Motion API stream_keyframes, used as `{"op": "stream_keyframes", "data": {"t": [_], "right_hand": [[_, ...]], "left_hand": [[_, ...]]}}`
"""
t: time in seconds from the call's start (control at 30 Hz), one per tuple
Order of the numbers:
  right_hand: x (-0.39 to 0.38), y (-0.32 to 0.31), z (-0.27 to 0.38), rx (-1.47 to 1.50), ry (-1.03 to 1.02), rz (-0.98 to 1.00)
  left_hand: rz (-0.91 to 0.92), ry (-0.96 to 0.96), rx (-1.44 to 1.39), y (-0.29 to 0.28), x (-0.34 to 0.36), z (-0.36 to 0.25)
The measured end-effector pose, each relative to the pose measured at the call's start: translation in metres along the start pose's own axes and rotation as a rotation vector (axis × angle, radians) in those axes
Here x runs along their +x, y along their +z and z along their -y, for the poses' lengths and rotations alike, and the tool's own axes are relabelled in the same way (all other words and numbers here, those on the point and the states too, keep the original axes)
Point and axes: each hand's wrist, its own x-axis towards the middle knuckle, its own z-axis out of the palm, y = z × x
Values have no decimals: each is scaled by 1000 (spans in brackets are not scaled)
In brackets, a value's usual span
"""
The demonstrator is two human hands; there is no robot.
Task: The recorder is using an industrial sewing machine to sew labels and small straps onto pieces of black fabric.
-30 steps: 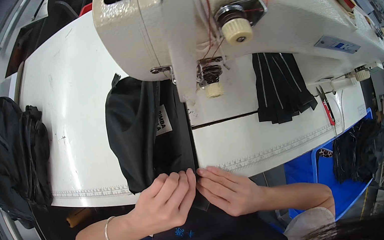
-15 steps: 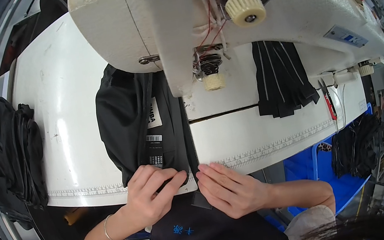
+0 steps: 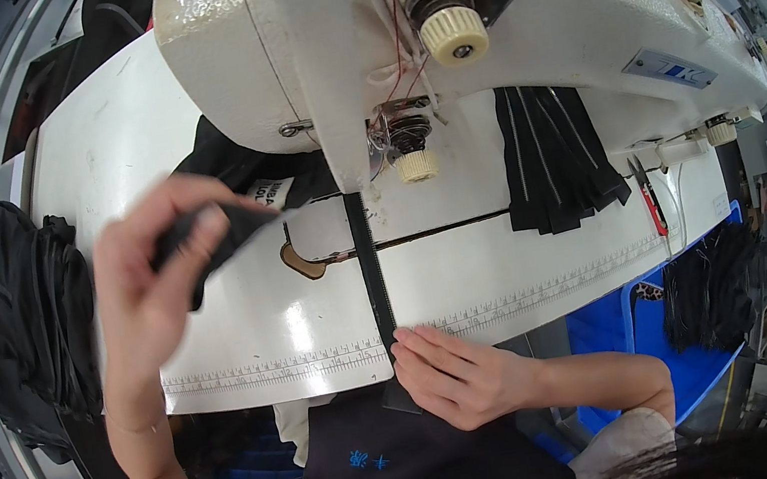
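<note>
My left hand [image 3: 147, 279], slightly blurred, is raised over the left of the table and closed on a black fabric piece [image 3: 222, 155]. The fabric is folded back, and its far part runs under the sewing machine head [image 3: 305, 70]. A white label [image 3: 271, 193] shows on it. From beneath the machine a narrow black zipper tape [image 3: 368, 262] comes straight toward me across the white table. At the front edge my right hand [image 3: 457, 374] pinches the tape's near end, fingers pressed together.
Several black strips [image 3: 558, 159] lie right of the needle area, beside red-handled snips [image 3: 649, 200]. A pile of black fabric [image 3: 32, 319] sits at the left edge. A blue bin [image 3: 639, 339] with black pieces [image 3: 711, 286] stands at the lower right. A printed ruler [image 3: 515, 296] runs along the front edge.
My left hand has lifted from the front edge and moved up and left, pulling the black fabric away from the zipper tape and baring the table. My right hand has stayed on the tape.
</note>
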Motion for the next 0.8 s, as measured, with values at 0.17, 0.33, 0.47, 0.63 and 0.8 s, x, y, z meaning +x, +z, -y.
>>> {"op": "stream_keyframes", "data": {"t": [0.17, 0.33, 0.47, 0.63, 0.8], "right_hand": [[7, -4, 4, 42, 36, 33], [1, -4, 2, 19, 16, 57], [0, -2, 3, 29, 41, 25], [1, -2, 1, 33, 34, 20], [4, -5, 1, 46, 34, 66]], "left_hand": [[231, 739, 879, 65, -78, 19], [89, 706, 768, 83, -95, 47], [90, 700, 670, 82, -92, 50], [124, 670, 631, 75, -89, 46], [42, 624, 577, 49, -70, 15]]}}
